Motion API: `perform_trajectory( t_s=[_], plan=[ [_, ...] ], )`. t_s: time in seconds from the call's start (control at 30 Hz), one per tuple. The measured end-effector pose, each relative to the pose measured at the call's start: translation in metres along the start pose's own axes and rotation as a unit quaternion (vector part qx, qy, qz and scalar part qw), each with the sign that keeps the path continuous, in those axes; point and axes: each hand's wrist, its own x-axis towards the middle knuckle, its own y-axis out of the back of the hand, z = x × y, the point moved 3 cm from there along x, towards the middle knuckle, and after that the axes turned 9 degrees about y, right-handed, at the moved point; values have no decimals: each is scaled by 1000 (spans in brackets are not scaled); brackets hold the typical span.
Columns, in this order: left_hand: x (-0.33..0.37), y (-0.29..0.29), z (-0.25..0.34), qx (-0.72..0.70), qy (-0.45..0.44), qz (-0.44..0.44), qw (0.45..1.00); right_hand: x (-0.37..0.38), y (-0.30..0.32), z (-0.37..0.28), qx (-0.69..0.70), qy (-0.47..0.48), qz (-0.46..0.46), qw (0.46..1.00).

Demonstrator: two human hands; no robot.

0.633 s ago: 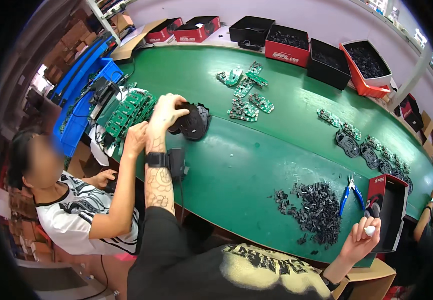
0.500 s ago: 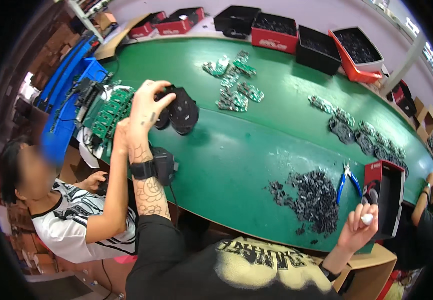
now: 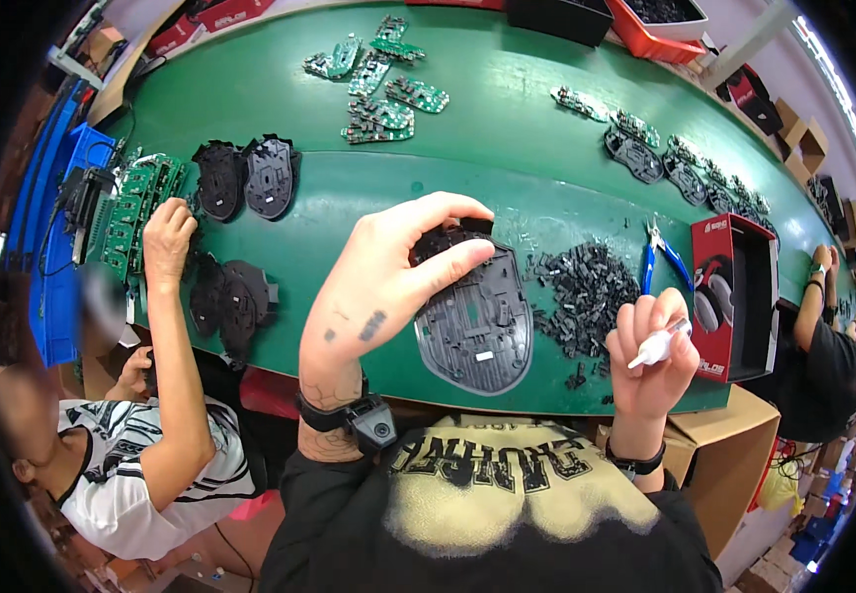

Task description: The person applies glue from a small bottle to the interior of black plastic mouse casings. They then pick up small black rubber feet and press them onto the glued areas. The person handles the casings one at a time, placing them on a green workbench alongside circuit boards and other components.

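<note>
Green worktable (image 3: 280,89); near centre, black plastic mouse base shell (image 3: 482,331), judged light, stiff, thin-ribbed, best taken by its rim. Left hand (image 3: 388,282) clamps its far edge, fingers closed. Right hand (image 3: 650,351), right, fisted round small white applicator bottle (image 3: 657,345).

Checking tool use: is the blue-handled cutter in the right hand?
No, the right hand holds a small white bottle; the blue-handled cutter lies on the green table.

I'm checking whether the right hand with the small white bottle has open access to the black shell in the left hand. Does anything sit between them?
Nothing visible does. The left hand grips the black shell at its top edge, and the right hand holds the white bottle just beside it. The pile of small black parts lies farther back.
</note>
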Motion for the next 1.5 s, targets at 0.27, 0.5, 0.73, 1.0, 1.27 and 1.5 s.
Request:
perform_trajectory(
  t_s=[0.27,0.5,0.73,1.0,1.27,1.5],
  plan=[
    [-6,-4,-9,0,-17,-9,1000,2,-3,1,-9,4,20,1000],
    [-10,2,3,-42,-48,29,998,5,-6,3,-18,3,20,1000],
    [-10,2,-1,-211,-59,55,974,5,-8,2,-20,12,25,999],
    [-11,-5,-7,-218,-45,75,972,6,-6,0,-20,19,22,999],
    [-13,3,-4,-57,-33,153,986,6,-8,2,-32,21,35,999],
    [-13,-5,-5,-107,7,138,985,6,-3,-1,-32,21,42,998]
  ],
)
